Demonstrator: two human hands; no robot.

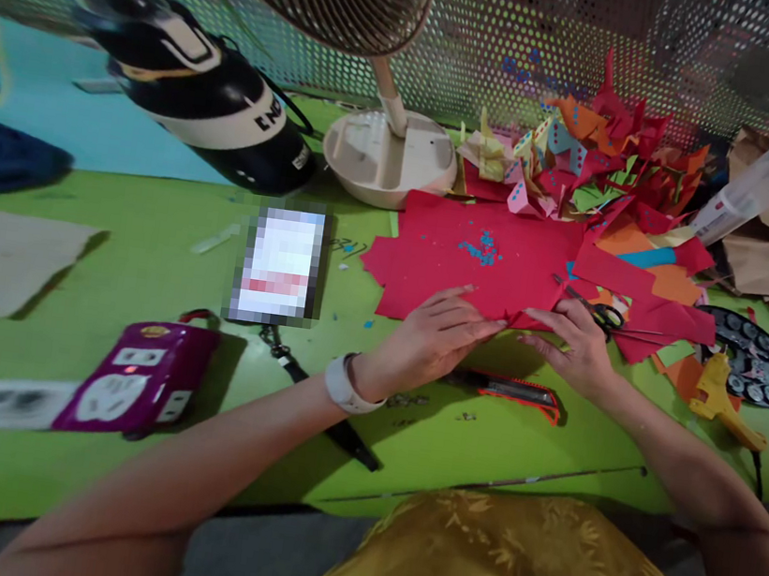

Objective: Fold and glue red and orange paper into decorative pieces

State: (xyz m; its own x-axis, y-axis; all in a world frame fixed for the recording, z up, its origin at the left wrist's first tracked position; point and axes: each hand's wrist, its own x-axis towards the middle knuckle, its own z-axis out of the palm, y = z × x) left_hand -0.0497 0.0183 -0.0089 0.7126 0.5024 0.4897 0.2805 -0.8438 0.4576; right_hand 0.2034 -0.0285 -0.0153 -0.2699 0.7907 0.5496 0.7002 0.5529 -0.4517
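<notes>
Facing inward, hands (436, 335) (579, 349) at red paper (441, 262)

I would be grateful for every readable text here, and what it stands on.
"EN", other print unclear: black-and-white bottle.
Too small or blurred: writing on the green table, labels on the purple plastic socket box and clear plastic bottle.
Pixelated: the bright phone screen.

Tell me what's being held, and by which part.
Red paper, apparently by an edge, between the fingertips of the left hand and right hand; which edge cannot be told.
</notes>
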